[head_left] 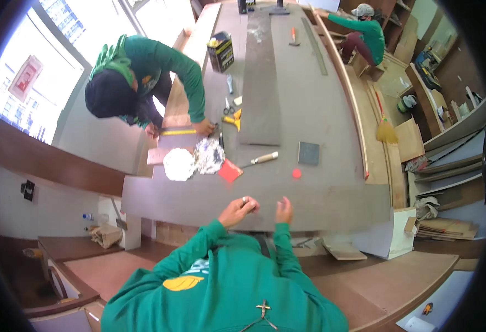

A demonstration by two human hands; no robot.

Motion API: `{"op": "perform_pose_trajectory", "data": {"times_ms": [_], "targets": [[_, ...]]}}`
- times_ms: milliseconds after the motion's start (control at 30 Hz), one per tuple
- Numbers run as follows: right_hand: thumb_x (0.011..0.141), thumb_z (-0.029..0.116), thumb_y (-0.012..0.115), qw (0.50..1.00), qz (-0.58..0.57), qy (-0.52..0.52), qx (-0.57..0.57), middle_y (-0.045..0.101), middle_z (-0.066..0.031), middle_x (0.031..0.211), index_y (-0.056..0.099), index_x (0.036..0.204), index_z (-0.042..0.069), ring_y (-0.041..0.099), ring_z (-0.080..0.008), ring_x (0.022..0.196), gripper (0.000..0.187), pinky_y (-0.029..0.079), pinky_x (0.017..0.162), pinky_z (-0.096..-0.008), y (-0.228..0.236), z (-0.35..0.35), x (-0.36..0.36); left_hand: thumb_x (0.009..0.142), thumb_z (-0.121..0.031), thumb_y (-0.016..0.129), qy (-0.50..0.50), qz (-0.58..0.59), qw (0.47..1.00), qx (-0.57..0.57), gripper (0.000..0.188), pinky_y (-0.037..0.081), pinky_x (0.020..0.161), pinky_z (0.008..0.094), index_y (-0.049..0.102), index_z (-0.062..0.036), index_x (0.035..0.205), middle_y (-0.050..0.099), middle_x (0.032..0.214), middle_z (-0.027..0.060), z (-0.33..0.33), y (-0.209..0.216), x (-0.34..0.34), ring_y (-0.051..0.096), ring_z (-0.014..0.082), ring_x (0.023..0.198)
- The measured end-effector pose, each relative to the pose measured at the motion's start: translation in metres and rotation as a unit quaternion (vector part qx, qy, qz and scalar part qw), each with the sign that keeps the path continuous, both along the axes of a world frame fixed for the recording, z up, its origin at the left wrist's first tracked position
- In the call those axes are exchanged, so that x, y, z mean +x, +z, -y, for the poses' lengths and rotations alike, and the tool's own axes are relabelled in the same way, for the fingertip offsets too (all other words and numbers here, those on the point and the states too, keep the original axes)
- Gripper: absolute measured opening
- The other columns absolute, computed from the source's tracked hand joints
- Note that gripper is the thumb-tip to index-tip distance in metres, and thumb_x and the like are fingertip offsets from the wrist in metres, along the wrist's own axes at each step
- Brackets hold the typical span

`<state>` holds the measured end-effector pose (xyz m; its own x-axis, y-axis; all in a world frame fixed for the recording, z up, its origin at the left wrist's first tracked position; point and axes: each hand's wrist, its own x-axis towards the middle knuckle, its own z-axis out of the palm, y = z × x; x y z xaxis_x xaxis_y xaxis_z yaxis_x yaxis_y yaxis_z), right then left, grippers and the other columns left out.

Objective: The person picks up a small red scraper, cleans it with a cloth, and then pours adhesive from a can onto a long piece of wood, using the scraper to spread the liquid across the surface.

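Over the near edge of the large grey worktop, my left hand is closed, with a ring on one finger and its fingertips pressed together. Close by on the right, my right hand has its fingers curled in. Anything held in either hand is too small or hidden to make out. Ahead of them lies a scraper-like tool with a pale handle. Around it are a red square piece, a small red disc and a dark square block.
At left, a co-worker's hand is at a yellow tape measure, near two crumpled whitish bundles. A long grey board, scissors, a hammer and a tin lie farther off. Another person crouches far right.
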<state>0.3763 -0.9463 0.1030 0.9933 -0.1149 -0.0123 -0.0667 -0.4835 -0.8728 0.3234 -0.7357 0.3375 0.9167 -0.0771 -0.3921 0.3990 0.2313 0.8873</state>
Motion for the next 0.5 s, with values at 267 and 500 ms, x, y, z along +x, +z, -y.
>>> {"op": "perform_pose_trajectory", "data": {"times_ms": [267,500], "targets": [[0.097,0.030,0.045,0.995,-0.072,0.072,0.025,0.065,-0.0076,0.067,0.059,0.090,0.006,0.062,-0.0230,0.062,0.029,0.049,0.065,-0.0378,0.032,-0.038,0.009,0.101,-0.019,0.052,-0.036,0.061,0.992,0.108,0.023,0.049,0.086,0.0288,0.062,0.0010,0.106,0.064,0.096,0.0057,-0.062,-0.024,-0.022,0.060,0.0130,0.091],[0.098,0.031,0.044,0.984,-0.136,-0.075,0.083,0.057,-0.0067,0.058,0.054,0.081,0.006,0.055,-0.0179,0.054,0.032,0.043,0.054,-0.0340,0.058,-0.046,0.040,0.101,-0.019,0.052,-0.013,0.032,0.997,0.066,0.024,0.050,0.086,0.0296,0.061,0.0021,0.108,0.064,0.098,0.0066,-0.141,-0.052,-0.048,0.061,0.0142,0.093]]}}
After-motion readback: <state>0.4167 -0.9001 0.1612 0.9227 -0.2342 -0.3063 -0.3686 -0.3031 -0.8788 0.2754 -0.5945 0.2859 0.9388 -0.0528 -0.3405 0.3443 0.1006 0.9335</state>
